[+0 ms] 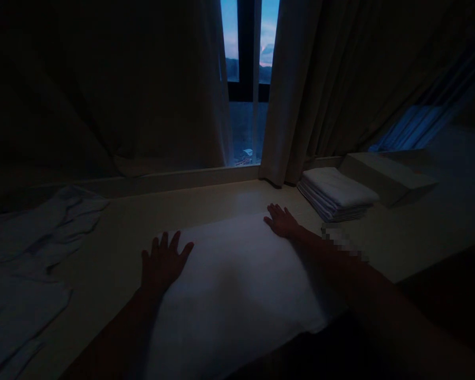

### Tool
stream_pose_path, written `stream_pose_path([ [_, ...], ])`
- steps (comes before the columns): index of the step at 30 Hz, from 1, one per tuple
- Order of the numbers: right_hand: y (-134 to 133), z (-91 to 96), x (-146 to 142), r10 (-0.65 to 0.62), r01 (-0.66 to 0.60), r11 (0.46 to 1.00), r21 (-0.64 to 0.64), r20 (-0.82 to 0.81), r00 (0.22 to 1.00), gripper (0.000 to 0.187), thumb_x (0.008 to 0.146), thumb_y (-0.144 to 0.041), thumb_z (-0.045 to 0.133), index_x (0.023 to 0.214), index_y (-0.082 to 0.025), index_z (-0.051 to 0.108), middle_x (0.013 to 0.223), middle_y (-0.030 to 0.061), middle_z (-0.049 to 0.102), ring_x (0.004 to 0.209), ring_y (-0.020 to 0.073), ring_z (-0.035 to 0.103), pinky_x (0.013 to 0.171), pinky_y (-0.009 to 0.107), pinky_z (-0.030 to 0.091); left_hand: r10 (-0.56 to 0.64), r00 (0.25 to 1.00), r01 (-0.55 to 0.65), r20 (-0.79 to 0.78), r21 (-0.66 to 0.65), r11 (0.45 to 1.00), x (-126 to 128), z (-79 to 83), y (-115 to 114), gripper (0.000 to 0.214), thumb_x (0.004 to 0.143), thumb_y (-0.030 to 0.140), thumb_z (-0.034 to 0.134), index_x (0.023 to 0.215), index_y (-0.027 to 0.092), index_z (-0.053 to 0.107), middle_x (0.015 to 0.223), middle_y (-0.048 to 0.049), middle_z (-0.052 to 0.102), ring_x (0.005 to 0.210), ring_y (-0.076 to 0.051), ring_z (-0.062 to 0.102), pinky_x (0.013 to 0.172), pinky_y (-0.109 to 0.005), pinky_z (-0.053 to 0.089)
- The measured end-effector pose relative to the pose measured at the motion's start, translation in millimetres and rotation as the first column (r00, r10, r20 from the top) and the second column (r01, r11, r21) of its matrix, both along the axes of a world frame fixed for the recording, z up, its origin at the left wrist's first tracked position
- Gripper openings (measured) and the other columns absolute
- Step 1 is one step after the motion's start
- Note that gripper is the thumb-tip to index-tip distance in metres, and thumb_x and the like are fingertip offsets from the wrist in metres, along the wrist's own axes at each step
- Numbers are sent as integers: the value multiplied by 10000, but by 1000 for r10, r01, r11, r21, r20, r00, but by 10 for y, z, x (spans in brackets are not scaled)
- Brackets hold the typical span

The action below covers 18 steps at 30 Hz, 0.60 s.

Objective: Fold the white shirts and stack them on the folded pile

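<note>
Cloth [241, 295], white and laid out nearly flat on the desk [206, 198], fills the space between the two hands and runs back from the fingers toward the body, its near edge reaching the front of the desk. The left hand [160, 266] rests palm down at the far left corner, fingers fanned wide, the thumb over the cloth. The right hand [281, 221] lies at the far right corner, fingers spread a little less. Neither appears to pinch or grip anything.

For a smooth lay, light, even pressure from both palms, drawn outward from the middle, should work best; pressing unequally could skew the far edge. The near right corner looks slightly uneven and probably wants straightening too.

Right of the right fingers sits a stack of folded cloths [338, 192]; well left of the left fingers lie rumpled cloths [35, 295]. No brand, label or writing can be read; a pixelated patch [342, 241] beside the right forearm hides whatever is there.
</note>
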State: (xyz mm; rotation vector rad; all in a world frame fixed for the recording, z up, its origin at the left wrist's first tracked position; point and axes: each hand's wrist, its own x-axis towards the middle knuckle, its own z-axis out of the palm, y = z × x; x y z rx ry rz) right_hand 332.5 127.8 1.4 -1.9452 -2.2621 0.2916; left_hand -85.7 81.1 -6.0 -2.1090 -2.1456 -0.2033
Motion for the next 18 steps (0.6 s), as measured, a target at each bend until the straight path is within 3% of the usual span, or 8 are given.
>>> stream_pose_path([
  [6,-8,33,-15,1,5,988,156,-37,999,690,987,-540,213,1491,-70,248,1559,171,196,1449,264,119,1159,464,52,33,999,-33,8,-4,999,93,100,-15,768,868,646,238,1484,190,284,1540,-174,284,1412,-397,202,1067,-625,189],
  [9,-262,202,19,8,3,977,211,-51,999,643,1003,-483,211,1497,-71,222,1562,174,181,1455,251,92,1162,478,30,48,999,-49,13,60,997,132,238,-78,759,892,580,241,1482,103,258,1534,-203,282,1427,-358,198,1112,-580,161],
  [11,-638,329,141,76,-65,974,219,-45,996,629,995,-486,255,1505,-119,228,1570,135,188,1455,219,114,1178,439,61,-42,999,44,-26,89,995,67,284,-220,711,908,530,230,1454,82,313,1536,-192,288,1442,-315,186,1148,-538,126],
  [13,-1176,425,331,207,-198,959,201,-23,978,627,961,-509,374,1495,-195,281,1570,72,218,1450,190,146,1190,397,77,-218,972,224,-87,64,972,-80,250,-500,676,904,531,258,1420,113,385,1544,-151,298,1453,-274,178,1175,-497,100],
  [14,-1479,454,440,277,-270,946,181,-10,961,638,935,-528,431,1488,-235,303,1569,48,226,1448,190,156,1193,399,73,-305,946,311,-111,39,950,-173,203,-697,685,889,556,296,1420,134,394,1549,-130,295,1455,-263,178,1183,-484,99],
  [16,-2073,463,651,450,-449,887,108,23,893,766,887,-578,495,1513,-222,233,1579,87,167,1452,243,134,1186,471,66,-389,912,392,-134,2,920,-353,78,-1184,787,816,637,409,1443,164,368,1560,-120,270,1455,-288,178,1177,-503,142],
  [18,-2541,402,818,496,-497,867,36,33,868,920,821,-600,579,1530,-197,154,1575,129,145,1451,293,105,1171,528,95,-449,880,454,-154,-9,891,-473,-40,-1707,868,754,665,483,1454,167,363,1555,-136,266,1444,-331,193,1153,-549,190],
])
